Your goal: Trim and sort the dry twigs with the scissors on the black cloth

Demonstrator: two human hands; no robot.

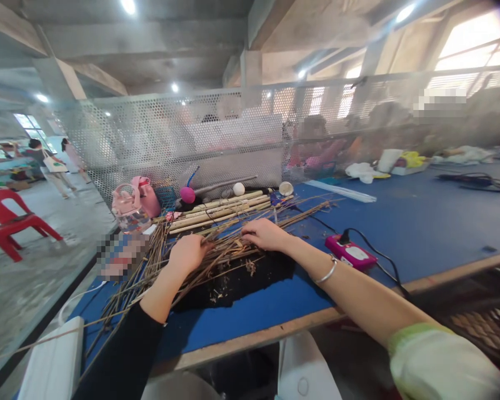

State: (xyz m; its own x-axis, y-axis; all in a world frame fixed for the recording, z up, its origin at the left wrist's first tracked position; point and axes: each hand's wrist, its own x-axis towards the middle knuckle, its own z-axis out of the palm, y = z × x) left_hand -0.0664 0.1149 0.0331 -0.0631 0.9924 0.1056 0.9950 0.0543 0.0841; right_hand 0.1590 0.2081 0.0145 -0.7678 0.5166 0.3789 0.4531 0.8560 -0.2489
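A loose heap of thin, dry brown stems [225, 244] lies across a black cloth [237, 286] on the blue tabletop. My left hand [187, 253] reaches into the heap from the left, its fingers curled around some stems. To its right, my right hand [266, 234] pinches stems near the heap's middle; its fingertips are partly hidden among them. More long stems [145, 272] fan out on the left side of the table. Behind the hands lie several thicker pale sticks [220, 211], side by side. Bits of dry plant litter are scattered on the cloth.
A pink power strip [350, 253] with a black cord sits to the right. Pink bottles [135, 203] stand at the back left, near a magenta ball [187, 194] and a white ball [239, 189]. A perforated metal screen [183, 139] borders the table; a red chair [16, 219] stands left.
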